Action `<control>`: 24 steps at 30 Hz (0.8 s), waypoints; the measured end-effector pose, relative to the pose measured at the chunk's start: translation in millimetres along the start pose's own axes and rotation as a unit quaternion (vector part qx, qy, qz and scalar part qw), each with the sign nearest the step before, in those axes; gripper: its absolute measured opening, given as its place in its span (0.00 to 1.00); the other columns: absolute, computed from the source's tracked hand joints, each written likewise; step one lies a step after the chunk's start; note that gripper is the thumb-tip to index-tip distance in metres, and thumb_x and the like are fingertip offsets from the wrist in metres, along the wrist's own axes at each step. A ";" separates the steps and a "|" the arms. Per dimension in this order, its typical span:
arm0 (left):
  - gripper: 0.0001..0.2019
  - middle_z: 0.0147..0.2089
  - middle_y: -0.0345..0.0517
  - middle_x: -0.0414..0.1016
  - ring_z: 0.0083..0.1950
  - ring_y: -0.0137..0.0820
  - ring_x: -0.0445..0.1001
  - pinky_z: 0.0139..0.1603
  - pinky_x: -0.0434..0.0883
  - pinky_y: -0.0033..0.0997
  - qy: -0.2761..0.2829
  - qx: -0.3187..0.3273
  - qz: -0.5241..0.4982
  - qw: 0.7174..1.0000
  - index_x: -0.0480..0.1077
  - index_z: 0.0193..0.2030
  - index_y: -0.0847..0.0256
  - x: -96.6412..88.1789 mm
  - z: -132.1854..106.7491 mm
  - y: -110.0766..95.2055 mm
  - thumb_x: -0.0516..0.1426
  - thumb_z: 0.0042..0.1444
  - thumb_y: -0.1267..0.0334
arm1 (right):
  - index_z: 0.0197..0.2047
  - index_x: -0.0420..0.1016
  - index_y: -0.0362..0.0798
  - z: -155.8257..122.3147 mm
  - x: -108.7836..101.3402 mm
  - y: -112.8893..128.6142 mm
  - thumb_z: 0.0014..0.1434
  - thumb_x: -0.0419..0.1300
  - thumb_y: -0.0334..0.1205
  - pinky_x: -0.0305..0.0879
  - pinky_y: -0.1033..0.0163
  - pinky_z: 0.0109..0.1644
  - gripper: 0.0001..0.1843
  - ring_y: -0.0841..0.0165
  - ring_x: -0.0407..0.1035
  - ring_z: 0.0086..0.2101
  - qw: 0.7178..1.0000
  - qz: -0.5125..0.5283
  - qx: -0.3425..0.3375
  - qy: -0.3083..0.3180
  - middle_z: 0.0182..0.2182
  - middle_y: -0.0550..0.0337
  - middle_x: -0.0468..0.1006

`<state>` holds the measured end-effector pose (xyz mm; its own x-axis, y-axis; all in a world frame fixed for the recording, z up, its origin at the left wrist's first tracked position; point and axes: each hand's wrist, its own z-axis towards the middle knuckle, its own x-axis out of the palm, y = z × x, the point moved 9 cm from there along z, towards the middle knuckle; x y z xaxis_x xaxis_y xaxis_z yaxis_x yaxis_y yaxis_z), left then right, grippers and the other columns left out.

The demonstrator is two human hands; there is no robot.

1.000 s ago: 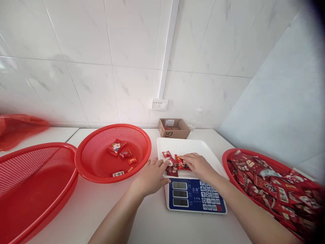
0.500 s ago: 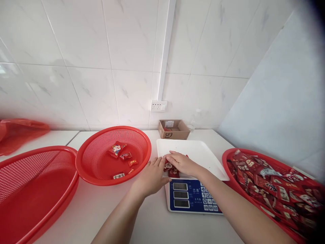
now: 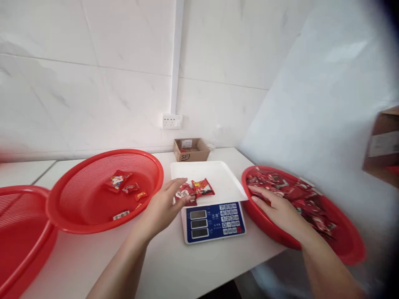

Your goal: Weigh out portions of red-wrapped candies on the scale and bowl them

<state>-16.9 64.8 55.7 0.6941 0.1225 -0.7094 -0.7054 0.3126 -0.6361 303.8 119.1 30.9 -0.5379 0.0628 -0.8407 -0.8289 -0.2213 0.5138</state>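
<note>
Beside the scale's white tray (image 3: 229, 182), my left hand (image 3: 163, 205) curves at the left edge, thumb and fingers apart. Small red snack packets (image 3: 186, 194) lie by its fingertips, and whether they touch cannot be made out. Another red and yellow packet (image 3: 203, 187) rests just right of them. My right hand (image 3: 277, 209) reaches over the near rim of the right red basket (image 3: 264, 228), fingers stretched out and nothing visibly held. A pile of red packets (image 3: 293, 191) fills that basket. The scale's blue panel (image 3: 213, 222) faces me.
A round red basket (image 3: 75, 182) at left holds several packets. Another red basket (image 3: 18, 245) stands at the far left. Behind the tray are a small cardboard box (image 3: 195, 155) and a clear bottle (image 3: 215, 137) against the tiled wall. The table's front edge runs below the scale.
My right hand has left the packets on the tray and moved right to the packet-filled basket. My left hand stays by the tray's packets. The view has turned right.
</note>
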 end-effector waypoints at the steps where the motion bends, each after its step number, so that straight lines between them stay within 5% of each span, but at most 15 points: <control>1: 0.22 0.61 0.46 0.68 0.61 0.37 0.67 0.58 0.66 0.37 -0.016 -0.003 -0.004 1.000 0.61 0.61 0.54 -4.2 -0.3 -1.2 0.50 0.63 0.52 | 0.57 0.68 0.51 -6.7 -6.5 -21.2 0.59 0.50 0.51 0.56 0.49 0.62 0.26 0.56 0.62 0.57 0.999 -0.024 0.023 0.007 0.57 0.56 0.69; 5: 0.21 0.58 0.47 0.71 0.55 0.40 0.72 0.52 0.70 0.38 -0.048 0.005 0.002 0.999 0.64 0.59 0.54 -12.5 -0.8 -5.8 0.50 0.62 0.50 | 0.58 0.66 0.43 -21.9 -19.8 -95.3 0.55 0.52 0.49 0.58 0.48 0.60 0.30 0.52 0.62 0.56 0.988 -0.121 0.094 0.024 0.58 0.44 0.67; 8: 0.21 0.56 0.47 0.73 0.53 0.40 0.74 0.49 0.72 0.37 -0.041 0.011 0.019 0.999 0.64 0.59 0.53 -9.6 -0.5 -6.9 0.50 0.62 0.50 | 0.58 0.66 0.43 -18.5 -16.7 -122.4 0.53 0.55 0.47 0.60 0.50 0.58 0.31 0.52 0.63 0.56 0.984 -0.149 0.099 0.015 0.58 0.41 0.66; 15: 0.21 0.55 0.46 0.74 0.49 0.39 0.76 0.47 0.73 0.36 -0.025 0.006 0.045 0.999 0.65 0.59 0.53 -4.3 -0.3 -3.2 0.50 0.62 0.49 | 0.41 0.72 0.51 -7.4 -21.7 -132.5 0.52 0.54 0.46 0.67 0.59 0.39 0.15 0.60 0.73 0.32 0.987 -0.085 0.139 -0.005 0.30 0.59 0.78; 24: 0.22 0.56 0.46 0.74 0.49 0.40 0.77 0.46 0.74 0.36 -0.032 0.001 0.046 0.998 0.66 0.58 0.54 -5.1 1.6 0.8 0.50 0.61 0.48 | 0.40 0.73 0.51 -1.8 -67.8 -126.5 0.47 0.55 0.59 0.65 0.55 0.39 0.24 0.59 0.71 0.33 0.974 -0.058 0.162 -0.147 0.31 0.57 0.77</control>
<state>-20.7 66.0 59.3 0.6335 0.2112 -0.7443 -0.7669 0.2985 -0.5681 445.4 141.1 22.6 -0.4198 0.3554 -0.8351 -0.8656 0.1201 0.4862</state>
